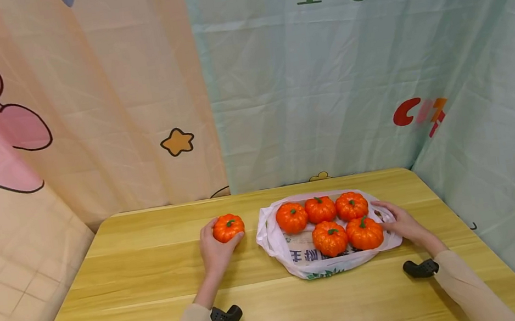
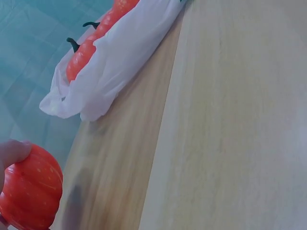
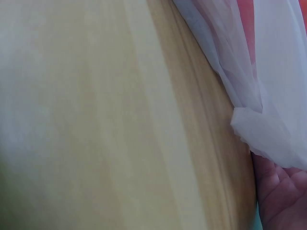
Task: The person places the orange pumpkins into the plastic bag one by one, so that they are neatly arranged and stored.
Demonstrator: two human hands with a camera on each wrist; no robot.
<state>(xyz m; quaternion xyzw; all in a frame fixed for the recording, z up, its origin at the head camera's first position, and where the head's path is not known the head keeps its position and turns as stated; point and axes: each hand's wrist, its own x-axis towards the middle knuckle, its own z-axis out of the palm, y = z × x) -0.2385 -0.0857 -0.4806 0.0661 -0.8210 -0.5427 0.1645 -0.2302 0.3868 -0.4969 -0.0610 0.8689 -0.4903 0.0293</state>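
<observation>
My left hand grips a small orange pumpkin with a green stem, thumb on its near right side. The left wrist view shows the thumb against the same pumpkin, near a shadow on the table. To the right lies a white plastic bag, its mouth spread wide around several similar pumpkins. At the bag's right side, my right hand holds the rim, thumb close to a pumpkin. In the right wrist view the crumpled bag hides most of the fingers; part of the palm shows.
Light wooden table under everything, its back edge close to a printed curtain. A printed panel hangs at the right side too. Inside the bag, a printed bottom shows between the pumpkins. Black devices are strapped to both wrists.
</observation>
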